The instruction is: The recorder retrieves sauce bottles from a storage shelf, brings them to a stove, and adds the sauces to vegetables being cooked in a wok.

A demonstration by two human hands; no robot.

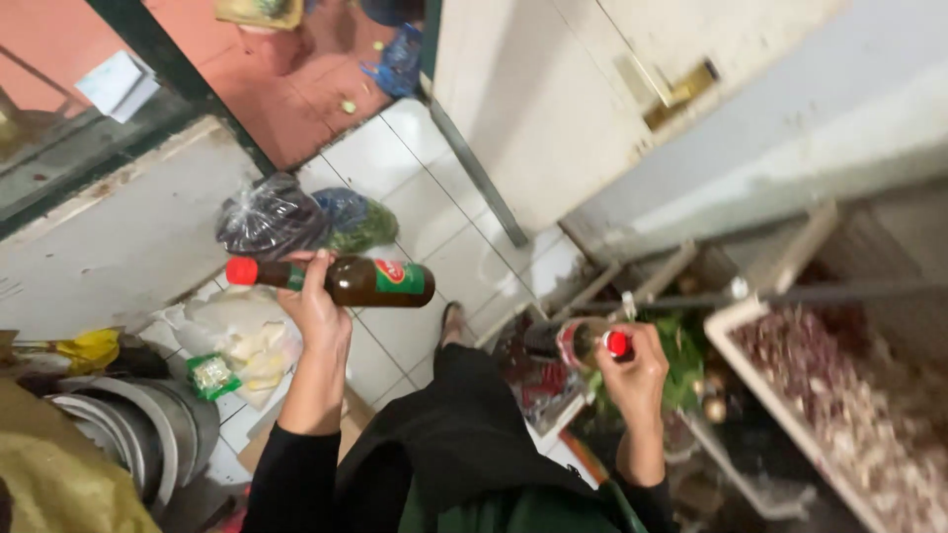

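I hold two bottles up over the tiled floor (395, 168): my left hand (314, 308) fingers clenched around the brown bottle (341, 280), my right hand (632, 380) fingers gripping the red-capped bottle (583, 342).

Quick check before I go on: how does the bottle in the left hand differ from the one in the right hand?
The left hand holds a brown bottle lying level, its full length in view; the right hand holds a smaller-looking bottle, partly hidden by the fingers. The brown bottle's label is green with a red patch; the other bottle's label looks reddish and blurred. The brown bottle's cap points left, the other's right. Both have red caps and dark contents.
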